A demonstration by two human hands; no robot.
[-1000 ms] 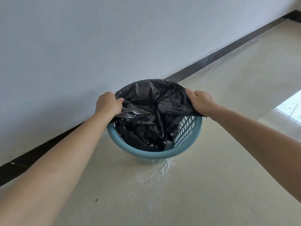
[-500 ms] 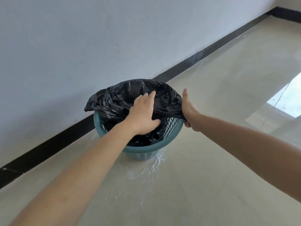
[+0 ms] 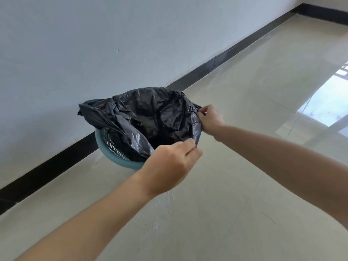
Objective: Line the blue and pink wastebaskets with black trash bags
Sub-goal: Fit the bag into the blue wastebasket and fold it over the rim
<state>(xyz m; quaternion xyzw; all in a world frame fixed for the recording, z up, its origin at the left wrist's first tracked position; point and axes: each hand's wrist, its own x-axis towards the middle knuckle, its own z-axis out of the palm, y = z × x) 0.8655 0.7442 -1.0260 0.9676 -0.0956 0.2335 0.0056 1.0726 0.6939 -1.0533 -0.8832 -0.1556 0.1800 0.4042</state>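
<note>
A blue wastebasket [image 3: 120,161] with a latticed wall stands on the floor beside the wall. A black trash bag [image 3: 150,117] sits in it, its mouth open and raised above the rim. The bag's left flap hangs out over the basket's far-left edge. My left hand [image 3: 169,166] pinches the bag's near edge in front of the basket. My right hand [image 3: 211,119] pinches the bag's right edge. Most of the basket's rim is hidden by the bag and my left hand. No pink wastebasket is in view.
A white wall [image 3: 94,53] with a black skirting board [image 3: 216,64] runs behind the basket. The beige tiled floor [image 3: 244,185] stretches right, with a bright window reflection [image 3: 325,102]. White powdery marks [image 3: 162,210] lie on the floor near the basket.
My left hand came out of the bag's middle and took hold of its near edge. My right hand closed on the right edge. The bag's mouth is lifted and spread wider.
</note>
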